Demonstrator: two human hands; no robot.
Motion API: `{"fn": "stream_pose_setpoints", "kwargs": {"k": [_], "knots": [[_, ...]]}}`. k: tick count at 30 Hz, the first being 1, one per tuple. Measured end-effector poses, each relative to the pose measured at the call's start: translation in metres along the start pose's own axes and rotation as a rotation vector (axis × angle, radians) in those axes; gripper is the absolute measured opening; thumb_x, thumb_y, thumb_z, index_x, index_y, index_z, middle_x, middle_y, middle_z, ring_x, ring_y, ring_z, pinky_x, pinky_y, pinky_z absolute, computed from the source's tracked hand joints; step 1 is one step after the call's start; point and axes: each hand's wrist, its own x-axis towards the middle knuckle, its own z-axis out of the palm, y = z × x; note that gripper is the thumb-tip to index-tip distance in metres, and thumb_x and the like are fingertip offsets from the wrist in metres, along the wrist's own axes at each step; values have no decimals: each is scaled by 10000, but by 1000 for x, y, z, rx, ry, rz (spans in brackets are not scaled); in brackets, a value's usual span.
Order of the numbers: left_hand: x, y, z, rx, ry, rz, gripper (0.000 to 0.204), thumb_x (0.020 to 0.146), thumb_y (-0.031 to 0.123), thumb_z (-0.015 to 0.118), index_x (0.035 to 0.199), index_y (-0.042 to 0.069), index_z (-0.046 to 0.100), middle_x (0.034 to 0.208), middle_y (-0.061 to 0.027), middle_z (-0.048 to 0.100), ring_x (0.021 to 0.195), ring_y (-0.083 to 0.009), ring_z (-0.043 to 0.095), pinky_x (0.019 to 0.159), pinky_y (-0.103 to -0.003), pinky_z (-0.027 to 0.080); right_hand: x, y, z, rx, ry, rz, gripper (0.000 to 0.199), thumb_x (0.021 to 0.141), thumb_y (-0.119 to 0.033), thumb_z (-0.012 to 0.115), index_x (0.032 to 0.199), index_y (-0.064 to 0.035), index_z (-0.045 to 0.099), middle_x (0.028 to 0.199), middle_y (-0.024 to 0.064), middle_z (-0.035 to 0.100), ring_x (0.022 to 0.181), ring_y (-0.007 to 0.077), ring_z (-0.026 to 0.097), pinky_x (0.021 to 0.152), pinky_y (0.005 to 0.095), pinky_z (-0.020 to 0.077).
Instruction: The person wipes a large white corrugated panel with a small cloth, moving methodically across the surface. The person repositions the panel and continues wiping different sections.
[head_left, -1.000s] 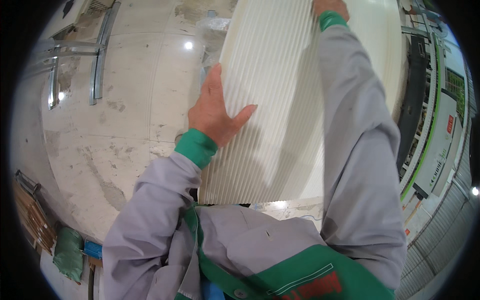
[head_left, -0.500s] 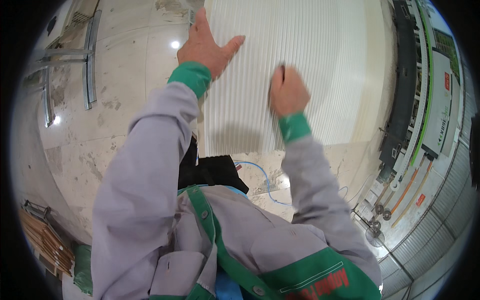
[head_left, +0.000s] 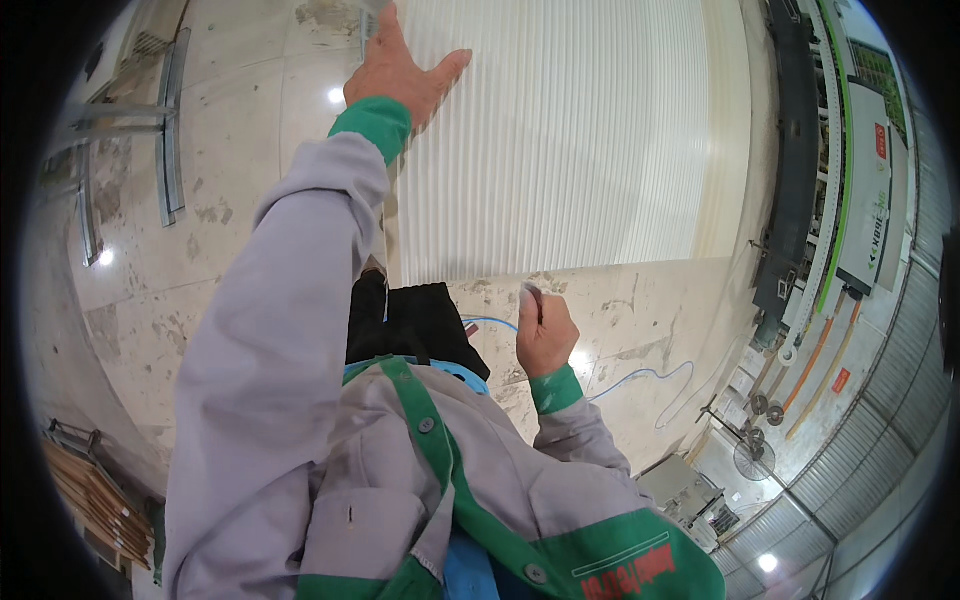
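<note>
A large white ribbed panel (head_left: pixel 570 130) stretches out in front of me. At its left edge, toward the far end, my left hand (head_left: pixel 393 75) is open, with the thumb stretched over the ribs and the fingers spread. My right hand (head_left: pixel 547 328) is closed in a fist just off the panel's near edge, above the floor. Something small and pale may show at its thumb, but what it holds, if anything, cannot be made out.
A long machine (head_left: pixel 868 210) with a green edge runs along the right. Metal frame bars (head_left: pixel 172 150) stand at the left. A thin blue hose (head_left: pixel 640 374) lies on the stained tiled floor (head_left: pixel 240 240). Brown boards (head_left: pixel 100 500) are stacked at lower left, and a round fan (head_left: pixel 754 460) is at lower right.
My right hand has come back toward me, from over the ribs to beyond the panel's near edge, still closed. My left hand stays at the left edge, slightly farther away.
</note>
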Motion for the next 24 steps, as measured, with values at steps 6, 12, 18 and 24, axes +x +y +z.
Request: {"fn": "stream_pose_setpoints", "kwargs": {"k": [6,12,18,24], "knots": [[7,-1,0,-8,7,1,1142,866,686,674,1641,94,80,1604,-234,376,1431,-376,464,1125,-446,449,64,-16,18,-41,12,-85,244,967,-214,694,792,-76,594,743,142,612,596,362,619,515,444,471],[14,-3,1,-133,34,58,1113,870,566,736,1617,45,97,1564,-255,396,1386,-401,493,1106,-466,457,217,-44,46,-260,35,-167,320,1007,-316,592,788,-86,553,744,152,602,629,378,609,555,485,463],[20,-2,-3,-179,0,29,1096,867,499,769,1609,26,115,1538,-271,403,1353,-403,521,1073,-478,485,503,-105,103,-338,134,-235,385,1010,-377,473,900,-43,630,933,196,719,843,403,683,751,535,522],[23,-5,4,-245,39,92,1107,853,454,800,1602,1,123,1500,-280,445,1325,-419,544,1064,-492,488,682,-137,134,-395,232,-365,399,1042,-359,415,1163,-53,641,1142,241,716,1084,428,670,951,528,532]]}}
